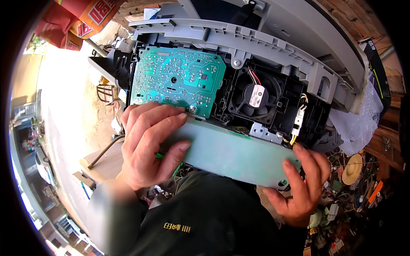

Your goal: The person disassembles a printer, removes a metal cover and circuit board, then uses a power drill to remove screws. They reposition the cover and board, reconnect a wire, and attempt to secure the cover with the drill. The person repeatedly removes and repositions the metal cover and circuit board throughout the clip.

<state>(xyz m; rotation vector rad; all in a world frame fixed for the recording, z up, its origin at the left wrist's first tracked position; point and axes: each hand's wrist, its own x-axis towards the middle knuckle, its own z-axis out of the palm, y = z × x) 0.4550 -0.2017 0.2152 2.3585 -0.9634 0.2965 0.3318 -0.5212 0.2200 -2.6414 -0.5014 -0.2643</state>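
Observation:
A grey plastic machine housing (273, 40) lies opened in front of me, with a green circuit board (177, 79) at its left and a black cooling fan (255, 96) to the right of it. Below them a long pale green metal plate (232, 155) runs across. My left hand (147, 143) grips the plate's left end, fingertips touching a screw (191, 109) at the board's lower edge. My right hand (301, 181) holds the plate's right end, just under a white connector with yellow wires (298, 123).
Clear plastic wrap (361, 123) hangs at the housing's right side. A heap of scrap parts, wires and a round tan disc (352, 168) lies at the lower right. Sunlit ground and a bent metal rod (104, 151) are at the left. Red-orange printed sacks (81, 19) sit top left.

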